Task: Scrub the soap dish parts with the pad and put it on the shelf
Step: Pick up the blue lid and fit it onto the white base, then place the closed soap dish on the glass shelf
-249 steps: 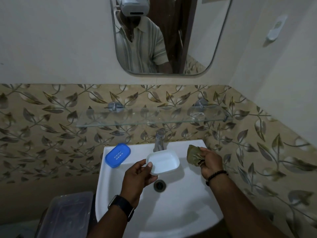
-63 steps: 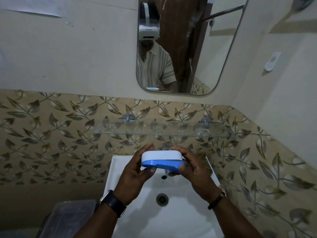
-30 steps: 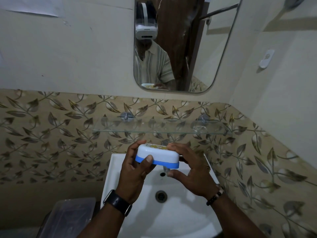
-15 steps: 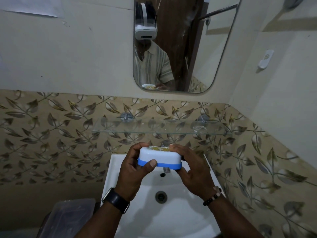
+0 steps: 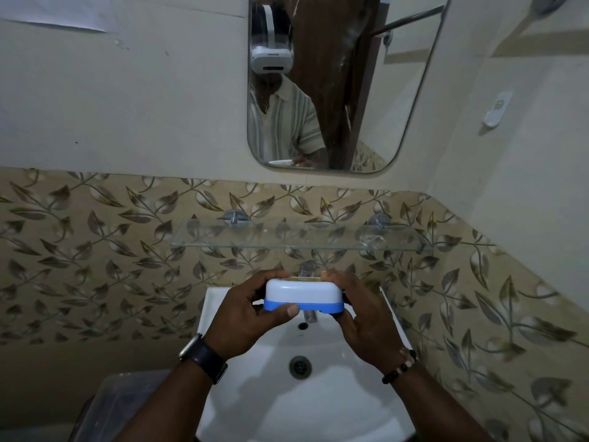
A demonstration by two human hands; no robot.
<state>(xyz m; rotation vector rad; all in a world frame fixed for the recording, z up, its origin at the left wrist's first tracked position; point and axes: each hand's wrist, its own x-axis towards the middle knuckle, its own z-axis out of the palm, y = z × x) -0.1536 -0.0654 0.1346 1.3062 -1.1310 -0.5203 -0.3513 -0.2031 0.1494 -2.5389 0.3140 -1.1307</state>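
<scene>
Both hands hold the soap dish (image 5: pixel 304 296) up over the sink (image 5: pixel 299 400), in front of the tap (image 5: pixel 307 271) and just below the glass shelf (image 5: pixel 299 239). It's gripped at both ends, likely to keep it level and the two parts together while it goes up to the shelf.

Left hand (image 5: pixel 245 317): curled round the left end, thumb pressed on the blue band at the near edge, fingers wrapped over the far side. Right hand (image 5: pixel 360 317): same thing on the right end, fingertips over the far top edge, palm cupping the end. Neither hand is spread; both are closed on the dish.

Dish look: rounded oblong, white part on top, blue part below showing as a band with small feet or notches along the bottom. The two parts sit nested, no gap seen. Something yellowish shows along the far top rim, too small to tell whether it's soap or the pad. Surface looks clean and a bit glossy; can't tell if it's wet.

Pad itself isn't clearly in view. Shelf looks bare apart from a clear smudge or small item near its right end. Judging from this, the scrubbing looks done and what's left is placing it on the shelf, which is close above and slightly farther away.
</scene>
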